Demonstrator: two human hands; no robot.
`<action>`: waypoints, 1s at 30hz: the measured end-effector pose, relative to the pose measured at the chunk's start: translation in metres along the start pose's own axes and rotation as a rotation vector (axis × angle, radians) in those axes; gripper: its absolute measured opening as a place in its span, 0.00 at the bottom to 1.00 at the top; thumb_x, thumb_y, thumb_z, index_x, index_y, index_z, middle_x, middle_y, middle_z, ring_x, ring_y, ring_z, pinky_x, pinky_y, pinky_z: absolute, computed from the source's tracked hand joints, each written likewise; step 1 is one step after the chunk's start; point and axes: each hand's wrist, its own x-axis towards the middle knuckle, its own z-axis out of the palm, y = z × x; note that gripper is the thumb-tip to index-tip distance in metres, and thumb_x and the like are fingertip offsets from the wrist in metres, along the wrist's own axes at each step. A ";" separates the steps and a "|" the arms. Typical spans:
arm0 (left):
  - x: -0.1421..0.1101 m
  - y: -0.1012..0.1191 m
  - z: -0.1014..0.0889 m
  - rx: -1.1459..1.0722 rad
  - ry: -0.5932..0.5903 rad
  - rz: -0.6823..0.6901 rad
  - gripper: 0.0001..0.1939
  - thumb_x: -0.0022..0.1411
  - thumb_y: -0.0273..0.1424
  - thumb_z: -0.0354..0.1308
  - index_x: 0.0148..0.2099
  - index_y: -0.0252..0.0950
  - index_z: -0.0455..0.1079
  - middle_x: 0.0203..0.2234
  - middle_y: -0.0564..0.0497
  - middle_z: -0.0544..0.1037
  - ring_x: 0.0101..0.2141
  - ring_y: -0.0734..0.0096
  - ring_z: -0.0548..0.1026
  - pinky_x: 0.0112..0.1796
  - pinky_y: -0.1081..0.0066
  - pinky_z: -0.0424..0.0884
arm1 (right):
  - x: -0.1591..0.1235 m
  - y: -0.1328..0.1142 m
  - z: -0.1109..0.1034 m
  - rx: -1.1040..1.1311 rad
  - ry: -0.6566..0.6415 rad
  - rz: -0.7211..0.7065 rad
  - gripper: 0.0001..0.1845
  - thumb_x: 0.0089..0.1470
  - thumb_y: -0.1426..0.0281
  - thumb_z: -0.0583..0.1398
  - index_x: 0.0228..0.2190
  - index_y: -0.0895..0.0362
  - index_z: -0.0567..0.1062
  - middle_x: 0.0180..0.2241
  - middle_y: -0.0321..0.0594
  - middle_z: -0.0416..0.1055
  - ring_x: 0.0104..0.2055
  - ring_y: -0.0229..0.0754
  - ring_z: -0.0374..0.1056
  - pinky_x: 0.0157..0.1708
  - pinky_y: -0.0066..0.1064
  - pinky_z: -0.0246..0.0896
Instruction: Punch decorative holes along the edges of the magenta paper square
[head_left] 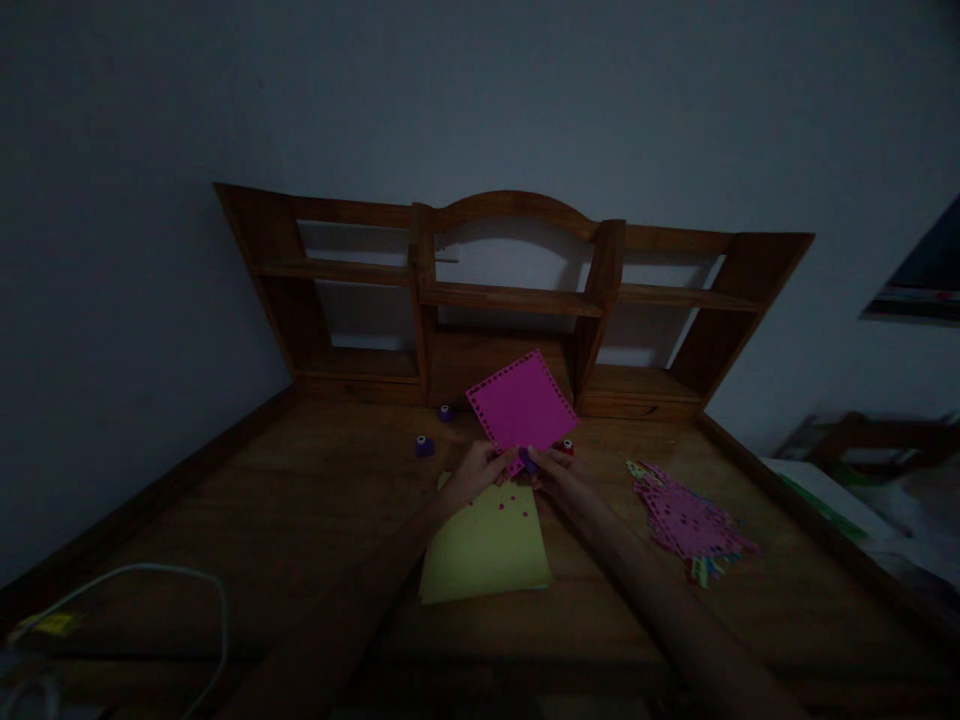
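A pink sheet of paper (523, 400) stands tilted above the desk, with rows of small punched holes along its edges. My left hand (478, 468) pinches its lower left side. My right hand (559, 474) is closed on a small purple craft punch (528, 461), which sits at the sheet's bottom corner. Beneath my hands lies a stack of yellow paper (487, 550), sprinkled with small pink cut-outs (502, 506). Just behind my right hand is a red punch (568, 446), partly hidden. Two purple punches, one nearer (424, 446) and one farther (445, 413), stand to the left.
On the right lies a pile of punched paper pieces (690, 515), mostly pink with some yellow and blue. A wooden shelf unit (517, 300) rises along the back of the desk (315, 500). A white cable (165, 568) loops at the front left.
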 end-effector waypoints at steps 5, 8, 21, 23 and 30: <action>-0.001 0.002 -0.002 0.021 -0.014 0.002 0.24 0.60 0.50 0.54 0.27 0.33 0.68 0.15 0.55 0.67 0.18 0.76 0.65 0.21 0.75 0.59 | -0.001 -0.002 0.001 -0.014 0.032 0.003 0.13 0.47 0.61 0.69 0.32 0.58 0.80 0.31 0.40 0.76 0.25 0.35 0.65 0.25 0.28 0.61; -0.002 0.003 -0.002 0.024 -0.018 0.001 0.24 0.60 0.50 0.54 0.26 0.33 0.68 0.15 0.54 0.67 0.18 0.75 0.65 0.21 0.75 0.59 | -0.002 -0.003 0.002 -0.031 0.032 0.025 0.14 0.47 0.60 0.69 0.31 0.59 0.79 0.28 0.39 0.75 0.23 0.34 0.63 0.21 0.27 0.58; 0.000 -0.004 -0.003 0.020 -0.035 0.035 0.26 0.60 0.52 0.54 0.26 0.33 0.68 0.16 0.54 0.68 0.18 0.76 0.65 0.21 0.76 0.60 | -0.003 -0.003 0.004 -0.067 0.037 -0.013 0.16 0.47 0.58 0.68 0.28 0.58 0.78 0.20 0.35 0.70 0.18 0.33 0.56 0.17 0.28 0.52; 0.000 -0.003 -0.003 0.019 -0.041 0.039 0.26 0.60 0.52 0.54 0.26 0.33 0.68 0.15 0.54 0.68 0.18 0.76 0.65 0.21 0.76 0.60 | -0.002 -0.002 0.003 -0.072 0.028 -0.021 0.16 0.47 0.57 0.68 0.28 0.58 0.78 0.21 0.36 0.70 0.19 0.33 0.56 0.18 0.28 0.51; -0.001 -0.005 -0.002 0.021 -0.046 0.031 0.25 0.61 0.50 0.55 0.25 0.33 0.67 0.15 0.55 0.66 0.17 0.77 0.64 0.20 0.76 0.58 | 0.003 0.003 -0.002 -0.077 0.070 -0.006 0.17 0.43 0.56 0.70 0.26 0.57 0.77 0.23 0.37 0.72 0.20 0.33 0.55 0.18 0.27 0.47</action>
